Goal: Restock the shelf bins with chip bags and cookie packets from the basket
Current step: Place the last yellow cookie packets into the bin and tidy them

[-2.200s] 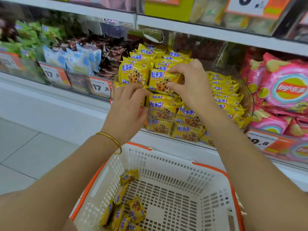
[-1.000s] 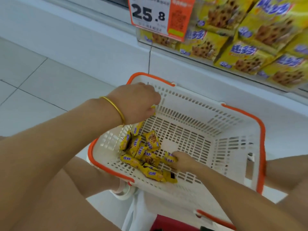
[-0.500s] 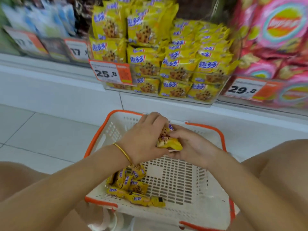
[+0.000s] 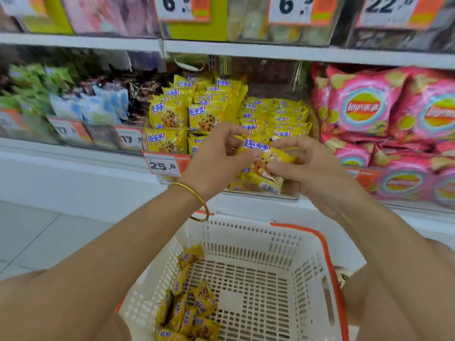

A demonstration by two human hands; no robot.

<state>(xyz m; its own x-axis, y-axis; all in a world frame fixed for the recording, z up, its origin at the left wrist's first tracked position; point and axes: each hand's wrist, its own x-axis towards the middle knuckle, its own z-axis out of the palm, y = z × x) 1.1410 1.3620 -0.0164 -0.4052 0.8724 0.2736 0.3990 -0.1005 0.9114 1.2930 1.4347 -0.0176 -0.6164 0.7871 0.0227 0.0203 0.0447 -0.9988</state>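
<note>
**Basket.** The white basket (image 4: 246, 233) with the orange rim sits nearest, below both forearms. A cluster of loose packets (image 4: 189, 308) lies in its near left corner. The rest of its floor shows bare mesh. No chip bags are visible in it.

**Hands.** The left hand (image 4: 216, 156), with a bracelet (image 4: 197, 195) on its wrist, and the right hand (image 4: 312, 166) are raised above the basket's far rim. Both grasp the held packets (image 4: 266, 158), a small bundle of yellow cookie wrappers, between curled fingers and thumbs. The exact count in the bundle cannot be told.

**Handling.** The packets appear light, with thin, glossy film that is likely slippery and crinkles under pressure. The cookies inside are probably brittle. Grip each packet across its flat faces or by a sealed end. Do not squeeze the middle. A bundle held loosely may shed a packet.

**Bin.** Directly behind the hands stands the clear bin (image 4: 290, 193), marked by a price tag (image 4: 163, 164). Stocked packets (image 4: 275, 116) fill it in rows. The right-hand rows sit lower than the left-hand ones, so that side probably offers room.

**Surroundings.** Pink chip bags (image 4: 364, 107) occupy the bin to the right. Green, blue and dark wrappers fill the bins to the left. An upper shelf carries further price tags.
</note>
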